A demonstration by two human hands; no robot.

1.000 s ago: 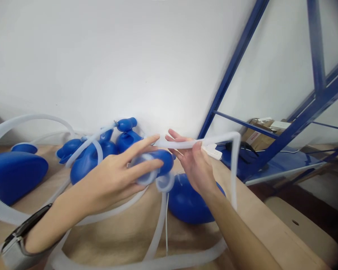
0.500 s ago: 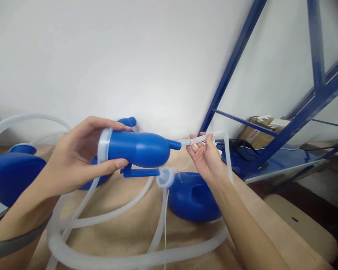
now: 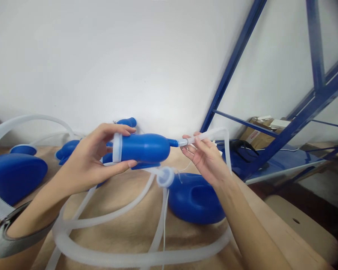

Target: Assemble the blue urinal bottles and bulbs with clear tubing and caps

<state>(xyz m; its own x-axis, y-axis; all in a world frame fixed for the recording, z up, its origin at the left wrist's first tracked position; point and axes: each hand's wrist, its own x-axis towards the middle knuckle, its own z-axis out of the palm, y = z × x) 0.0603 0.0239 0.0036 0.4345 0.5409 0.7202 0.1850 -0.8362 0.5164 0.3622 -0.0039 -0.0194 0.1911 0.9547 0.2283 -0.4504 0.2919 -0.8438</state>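
White wall (image 3: 157, 67) fills the background above a brown table (image 3: 115, 204). Raised over its middle is a blue bottle (image 3: 146, 148), lying on its side with its clear collar (image 3: 117, 148) to the left and its narrow spout (image 3: 173, 143) to the right. One end of a clear tube (image 3: 211, 134) meets the spout; how far either goes into the other, I cannot tell. The left hand (image 3: 97, 153) grips the bottle at the collar, fingers over the top, thumb stretched along the underside, the forearm slanting up from the lower left with a band (image 3: 15, 234) at the wrist. The right hand (image 3: 205, 152) pinches the tube near its tip, palm turned upward and inward, its forearm rising from the lower right. Just beneath, a clear cup (image 3: 165, 177) sits beside a blue jug (image 3: 195, 198). Pale hoses (image 3: 141, 259) loop across the table, and another blue vessel (image 3: 17, 172) stands at far left. On the right, a blue rack (image 3: 235, 62) leans in the view, with boxes (image 3: 256, 135) on its shelf (image 3: 293, 163) and a beige stool (image 3: 304, 228) below
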